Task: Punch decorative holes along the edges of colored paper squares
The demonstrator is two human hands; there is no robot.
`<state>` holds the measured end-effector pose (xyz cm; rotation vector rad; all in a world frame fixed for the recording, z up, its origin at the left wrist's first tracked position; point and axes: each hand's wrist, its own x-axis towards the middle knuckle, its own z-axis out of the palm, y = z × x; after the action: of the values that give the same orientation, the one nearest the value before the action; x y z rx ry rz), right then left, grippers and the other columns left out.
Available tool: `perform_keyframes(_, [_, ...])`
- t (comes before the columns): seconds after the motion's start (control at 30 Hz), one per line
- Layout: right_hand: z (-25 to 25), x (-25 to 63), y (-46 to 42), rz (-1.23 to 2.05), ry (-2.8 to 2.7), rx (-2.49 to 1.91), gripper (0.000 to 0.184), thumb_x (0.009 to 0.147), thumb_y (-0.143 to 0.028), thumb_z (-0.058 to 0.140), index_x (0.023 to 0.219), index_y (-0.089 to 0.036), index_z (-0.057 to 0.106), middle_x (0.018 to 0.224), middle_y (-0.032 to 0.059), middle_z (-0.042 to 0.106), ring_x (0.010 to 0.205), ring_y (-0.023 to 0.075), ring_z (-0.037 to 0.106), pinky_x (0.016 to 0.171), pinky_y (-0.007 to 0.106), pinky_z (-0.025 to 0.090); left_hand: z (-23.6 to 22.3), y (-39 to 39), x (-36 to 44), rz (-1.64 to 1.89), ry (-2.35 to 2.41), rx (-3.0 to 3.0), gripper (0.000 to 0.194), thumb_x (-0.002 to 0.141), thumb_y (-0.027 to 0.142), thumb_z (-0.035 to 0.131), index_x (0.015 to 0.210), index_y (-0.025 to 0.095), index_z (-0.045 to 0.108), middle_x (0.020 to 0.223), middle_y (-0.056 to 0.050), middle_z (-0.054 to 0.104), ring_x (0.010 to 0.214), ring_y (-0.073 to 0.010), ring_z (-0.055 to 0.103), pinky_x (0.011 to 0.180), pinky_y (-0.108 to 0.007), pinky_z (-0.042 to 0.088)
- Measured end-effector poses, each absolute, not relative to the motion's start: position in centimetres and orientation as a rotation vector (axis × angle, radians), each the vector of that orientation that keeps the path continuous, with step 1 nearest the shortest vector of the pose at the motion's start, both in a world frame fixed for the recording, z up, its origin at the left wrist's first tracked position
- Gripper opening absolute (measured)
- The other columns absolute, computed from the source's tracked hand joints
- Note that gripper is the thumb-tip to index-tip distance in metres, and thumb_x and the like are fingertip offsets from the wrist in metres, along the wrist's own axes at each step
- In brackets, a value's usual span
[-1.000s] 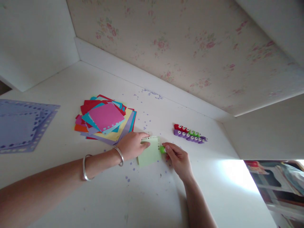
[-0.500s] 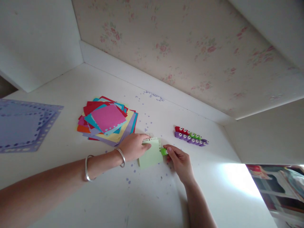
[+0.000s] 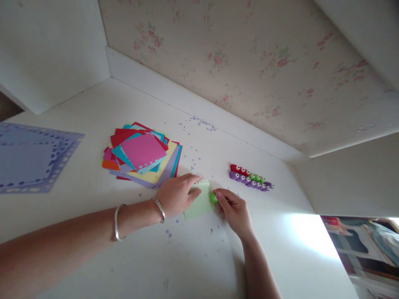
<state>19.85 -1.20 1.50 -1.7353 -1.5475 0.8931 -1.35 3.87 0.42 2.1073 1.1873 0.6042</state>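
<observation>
A light green sheet of paper [image 3: 201,201] lies on the white desk, with small punched holes along its upper edge. My left hand [image 3: 179,193] grips its left side, the thumb on top and a finger by the upper edge; the other fingers are hidden. My right hand [image 3: 233,209] pinches a small green craft punch [image 3: 213,198] between thumb and fingers, set against the right edge of the sheet. Part of the punch is covered by the fingertips. Two silver bangles sit on the left arm.
A stack of coloured paper [image 3: 143,151] lies beyond my left forearm. Purple sheets with punched borders [image 3: 28,162] are at the far left. Rows of red, green and purple pieces with white eye-like dots [image 3: 251,177] stand to the right. Purple paper bits [image 3: 202,123] are scattered about.
My left hand has shifted slightly right over the green sheet, covering more of it. The punch stays by the sheet's right edge, in my right hand. The view has moved a little.
</observation>
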Motion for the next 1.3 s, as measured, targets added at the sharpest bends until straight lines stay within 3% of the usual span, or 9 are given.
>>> perform_keyframes(0.17, [1.6, 20.0, -1.2, 0.95, -1.524, -1.748, 0.026, 0.087, -0.042, 0.056, 0.091, -0.02, 0.071, 0.069, 0.0012, 0.061, 0.051, 0.0107, 0.048, 0.045, 0.022, 0.039, 1.4, 2.4, -1.5, 0.79, 1.122, 2.281, 0.036, 0.091, 0.024, 0.051, 0.126, 0.018, 0.048, 0.125, -0.009, 0.053, 0.116, -0.0222, 0.051, 0.097, -0.037, 0.044])
perform_keyframes(0.3, [1.5, 20.0, -1.3, 0.956, -1.522, -1.755, 0.026, 0.086, -0.041, 0.057, 0.09, -0.02, 0.07, 0.063, -0.0006, 0.057, 0.051, 0.0107, 0.047, 0.045, 0.022, 0.038, 1.6, 0.6, -1.8, 0.773, 0.94, 2.564, 0.022, 0.091, 0.027, 0.049, 0.109, 0.019, 0.061, 0.127, -0.008, 0.053, 0.123, -0.0275, 0.043, 0.104, -0.046, 0.034])
perform_keyframes(0.37, [1.5, 20.0, -1.3, 0.952, -1.525, -1.761, 0.026, 0.086, -0.041, 0.057, 0.091, -0.02, 0.071, 0.064, -0.0004, 0.058, 0.051, 0.011, 0.048, 0.046, 0.023, 0.039, 1.3, -0.1, -1.8, 0.72, 0.874, 2.599, 0.025, 0.09, 0.035, 0.052, 0.107, 0.02, 0.063, 0.128, -0.008, 0.054, 0.126, -0.0283, 0.04, 0.107, -0.048, 0.029])
perform_keyframes(0.5, [1.7, 20.0, -1.3, 0.96, -1.54, -1.753, 0.025, 0.086, -0.041, 0.058, 0.091, -0.02, 0.071, 0.07, 0.0011, 0.062, 0.053, 0.011, 0.05, 0.049, 0.023, 0.042, 0.8, -0.4, -1.9, 0.585, 0.829, 2.612, 0.04, 0.089, 0.048, 0.051, 0.119, 0.023, 0.059, 0.135, -0.007, 0.05, 0.129, -0.0295, 0.038, 0.111, -0.051, 0.019])
perform_keyframes(0.73, [1.9, 20.1, -1.5, 0.949, -1.547, -1.757, 0.024, 0.086, -0.04, 0.059, 0.091, -0.02, 0.071, 0.074, 0.0026, 0.065, 0.056, 0.0122, 0.052, 0.05, 0.024, 0.044, 0.7, -0.1, -1.9, 0.492, 0.817, 2.625, 0.043, 0.092, 0.05, 0.044, 0.125, 0.024, 0.055, 0.14, -0.007, 0.046, 0.132, -0.0292, 0.035, 0.112, -0.053, 0.012])
perform_keyframes(0.87, [1.7, 20.1, -1.4, 0.934, -1.568, -1.736, 0.022, 0.087, -0.037, 0.058, 0.092, -0.021, 0.071, 0.077, 0.0027, 0.065, 0.056, 0.0118, 0.053, 0.051, 0.025, 0.045, 0.2, -0.3, -1.6, 0.501, 0.826, 2.62, 0.042, 0.092, 0.05, 0.044, 0.124, 0.025, 0.056, 0.14, -0.006, 0.046, 0.133, -0.0287, 0.034, 0.112, -0.053, 0.008])
perform_keyframes(1.03, [1.6, 20.0, -1.4, 0.895, -1.586, -1.669, 0.019, 0.086, -0.035, 0.059, 0.086, -0.021, 0.072, 0.102, 0.0068, 0.065, 0.064, 0.0127, 0.057, 0.049, 0.024, 0.046, 0.3, -0.2, -1.7, 0.504, 0.831, 2.611, 0.043, 0.091, 0.05, 0.045, 0.125, 0.025, 0.055, 0.141, -0.006, 0.045, 0.134, -0.0285, 0.033, 0.113, -0.053, 0.006])
perform_keyframes(1.3, [2.0, 19.7, -1.4, 0.896, -1.61, -1.71, 0.023, 0.087, -0.037, 0.057, 0.085, -0.02, 0.072, 0.093, 0.007, 0.066, 0.06, 0.0125, 0.055, 0.052, 0.026, 0.048, 0.7, -0.1, -2.0, 0.524, 0.805, 2.584, 0.041, 0.092, 0.048, 0.044, 0.124, 0.025, 0.055, 0.141, -0.006, 0.046, 0.133, -0.0275, 0.034, 0.113, -0.053, 0.007])
